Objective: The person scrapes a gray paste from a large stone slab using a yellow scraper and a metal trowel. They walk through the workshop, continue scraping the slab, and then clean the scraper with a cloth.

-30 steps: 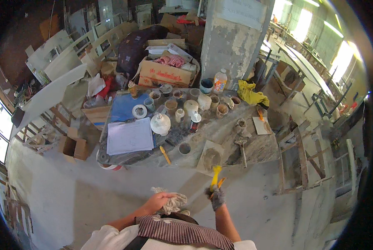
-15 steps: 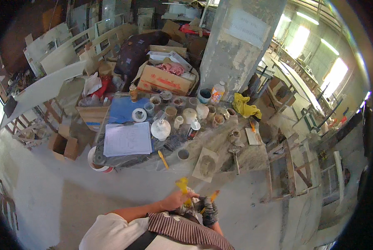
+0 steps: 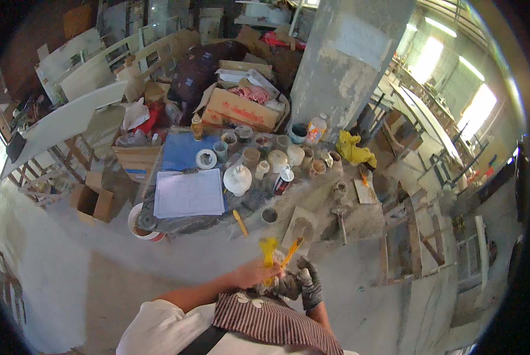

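Cluttered workshop: concrete floor point(image 3: 69, 260), a grey pillar point(image 3: 342, 65) behind a low, dusty worktable point(image 3: 360, 219). We stand in front of the table, both hands held together low at our chest, above the floor and short of the table's near edge. Our left hand point(image 3: 254, 273) is bare, fingers curled shut around a yellow brush point(image 3: 268, 251) that sticks up from the fist. Our right hand point(image 3: 309, 287) wears a grey knit glove and is closed; an orange tool point(image 3: 293, 251) angles up just beside it, but we can't tell if the glove actually grips it. Between the two hands sits a bunched grey thing, possibly a second glove or a rag; too blurred to tell. On the table: a white paper sheet point(image 3: 189, 193) at the left, a blue board point(image 3: 181, 151) behind it, a white lidded jar point(image 3: 238, 179) next to the sheet, a tape roll point(image 3: 206, 158) on the blue board, and a row of small pots point(image 3: 277, 160) across the middle. A yellow stick point(image 3: 240, 222) lies at the near edge, a small round cup point(image 3: 269, 215) just right of it, and a flat trowel board point(image 3: 301, 228) beside that. Yellow rag point(image 3: 354, 151) at the far right by the pillar. A cardboard box point(image 3: 241, 109) sits behind the table, another open box point(image 3: 93, 201) on the floor to the left, and a white-and-red bucket point(image 3: 143, 225) just under the table's left corner.
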A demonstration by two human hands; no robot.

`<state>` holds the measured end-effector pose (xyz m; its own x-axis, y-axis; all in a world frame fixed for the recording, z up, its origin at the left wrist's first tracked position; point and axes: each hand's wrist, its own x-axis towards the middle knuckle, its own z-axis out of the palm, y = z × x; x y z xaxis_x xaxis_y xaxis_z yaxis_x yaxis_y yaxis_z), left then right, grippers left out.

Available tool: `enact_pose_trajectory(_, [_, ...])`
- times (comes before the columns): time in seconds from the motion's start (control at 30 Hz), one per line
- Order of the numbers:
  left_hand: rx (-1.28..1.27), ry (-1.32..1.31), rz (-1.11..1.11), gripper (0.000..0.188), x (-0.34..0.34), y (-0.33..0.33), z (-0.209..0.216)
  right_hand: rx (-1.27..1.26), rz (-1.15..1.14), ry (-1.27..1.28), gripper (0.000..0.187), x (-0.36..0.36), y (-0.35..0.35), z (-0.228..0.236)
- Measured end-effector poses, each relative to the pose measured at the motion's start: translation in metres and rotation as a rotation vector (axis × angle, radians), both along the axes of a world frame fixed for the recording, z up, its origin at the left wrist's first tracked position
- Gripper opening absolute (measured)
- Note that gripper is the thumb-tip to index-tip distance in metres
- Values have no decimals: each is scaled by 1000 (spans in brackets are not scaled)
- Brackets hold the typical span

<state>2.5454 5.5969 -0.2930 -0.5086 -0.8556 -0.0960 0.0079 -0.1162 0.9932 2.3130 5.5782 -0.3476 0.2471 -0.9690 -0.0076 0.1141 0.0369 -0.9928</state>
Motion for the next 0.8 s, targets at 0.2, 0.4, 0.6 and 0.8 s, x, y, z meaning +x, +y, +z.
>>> enact_pose_trajectory(0.2, [112,229,34,29,13,0,36,321,188,57,74,19,20,33])
enact_pose_trajectory(0.4, [66,116,25,30,4,-7,19,502,220,-318,67,-7,8,19])
enact_pose_trajectory(0.6, [134,159,-142,27,-12,3,37,819,55,-584,48,-17,14,-14])
enact_pose_trajectory(0.8, [108,175,-238,28,-18,0,24,845,25,-579,48,-40,33,-22])
